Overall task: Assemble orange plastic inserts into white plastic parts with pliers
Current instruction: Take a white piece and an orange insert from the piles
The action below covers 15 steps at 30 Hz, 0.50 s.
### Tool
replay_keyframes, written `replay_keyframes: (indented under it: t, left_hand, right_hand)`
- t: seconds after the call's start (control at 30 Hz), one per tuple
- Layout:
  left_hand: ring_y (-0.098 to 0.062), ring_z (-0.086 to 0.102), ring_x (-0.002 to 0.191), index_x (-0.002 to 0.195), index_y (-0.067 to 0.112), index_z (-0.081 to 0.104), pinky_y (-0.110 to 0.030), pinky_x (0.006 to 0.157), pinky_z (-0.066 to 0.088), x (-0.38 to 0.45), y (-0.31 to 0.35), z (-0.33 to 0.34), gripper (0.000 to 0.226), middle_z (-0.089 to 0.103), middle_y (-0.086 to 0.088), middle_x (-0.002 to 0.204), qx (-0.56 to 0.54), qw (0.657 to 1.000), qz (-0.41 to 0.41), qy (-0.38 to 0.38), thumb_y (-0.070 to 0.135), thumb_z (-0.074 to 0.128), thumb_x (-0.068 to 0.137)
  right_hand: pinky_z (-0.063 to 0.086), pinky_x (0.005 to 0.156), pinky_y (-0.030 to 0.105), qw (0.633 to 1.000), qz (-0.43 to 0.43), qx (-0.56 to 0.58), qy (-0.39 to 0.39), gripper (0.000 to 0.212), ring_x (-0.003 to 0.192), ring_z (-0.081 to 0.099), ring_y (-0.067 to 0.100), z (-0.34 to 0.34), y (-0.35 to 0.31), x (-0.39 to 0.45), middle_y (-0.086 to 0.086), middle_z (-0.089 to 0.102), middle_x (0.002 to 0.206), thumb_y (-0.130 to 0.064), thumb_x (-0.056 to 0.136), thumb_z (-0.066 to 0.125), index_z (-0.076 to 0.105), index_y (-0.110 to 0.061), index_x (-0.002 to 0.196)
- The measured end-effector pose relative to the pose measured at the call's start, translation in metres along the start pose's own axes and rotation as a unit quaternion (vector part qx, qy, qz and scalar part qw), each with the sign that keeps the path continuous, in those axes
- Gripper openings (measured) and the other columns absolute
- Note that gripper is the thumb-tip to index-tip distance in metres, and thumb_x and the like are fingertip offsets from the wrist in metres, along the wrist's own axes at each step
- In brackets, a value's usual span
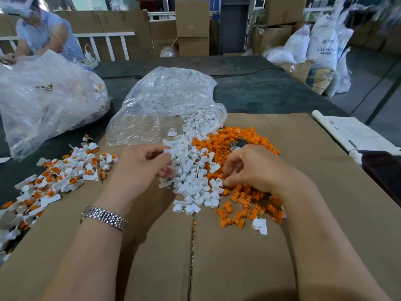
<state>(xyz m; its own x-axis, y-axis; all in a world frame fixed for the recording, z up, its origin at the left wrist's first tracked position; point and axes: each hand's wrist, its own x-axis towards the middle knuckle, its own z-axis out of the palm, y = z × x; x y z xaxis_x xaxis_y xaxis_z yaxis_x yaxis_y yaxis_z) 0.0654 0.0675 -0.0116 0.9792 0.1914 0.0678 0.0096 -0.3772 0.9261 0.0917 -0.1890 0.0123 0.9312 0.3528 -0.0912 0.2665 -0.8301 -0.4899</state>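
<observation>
White parts [193, 170] lie heaped at the middle of the cardboard-covered counter [303, 148], orange inserts [238, 137] just beside at 3 o'clock. The left hand [138, 168] pinches a white piece, fingers curled; the right hand [253, 168], fingers curled together, picks at the inserts. Assembled pieces [58, 177] lie at 9 o'clock.

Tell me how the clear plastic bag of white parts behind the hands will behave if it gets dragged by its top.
The clear plastic bag is probably floppy: its film is crumpled and slumped. Its mouth lies open toward the white parts spilled on the cardboard, so dragging would likely shed more. The thin film looks slippery, so a grip may slide.
</observation>
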Motion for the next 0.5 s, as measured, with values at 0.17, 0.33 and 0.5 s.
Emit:
replay_keyframes:
  t: [0.17,0.33,0.5]
  left_hand:
    - [-0.029,0.077,0.079,0.111,0.013,0.075,-0.032,0.073,0.064,-0.003,0.008,0.008,0.020,0.079,-0.014,0.093,-0.153,0.985,-0.039,-0.073,0.006,0.069,0.094]
    - [-0.028,0.075,0.079,0.110,0.003,0.076,-0.026,0.068,0.060,-0.005,0.012,0.016,0.018,0.077,-0.022,0.098,-0.236,0.963,-0.069,-0.108,0.007,0.068,0.095]
    - [-0.026,0.077,0.080,0.115,0.008,0.073,-0.025,0.071,0.061,-0.008,0.012,0.021,0.021,0.078,-0.017,0.095,-0.209,0.971,-0.030,-0.113,0.004,0.067,0.095]
  right_hand:
    - [0.051,0.076,0.027,0.997,-0.014,-0.024,0.077,0.010,0.088,0.062,0.006,0.001,-0.001,0.002,-0.014,0.066,0.089,-0.030,0.082,0.082,0.075,-0.027,0.088]
    - [0.039,0.062,0.013,0.987,-0.008,0.031,0.157,0.013,0.079,0.058,0.001,-0.001,-0.001,0.003,-0.016,0.062,0.084,-0.029,0.084,0.081,0.068,-0.027,0.081]
    - [0.060,0.078,0.023,0.959,-0.026,0.241,0.149,0.012,0.077,0.074,0.008,-0.002,-0.008,0.000,-0.002,0.075,0.087,-0.018,0.089,0.077,0.068,-0.019,0.096]
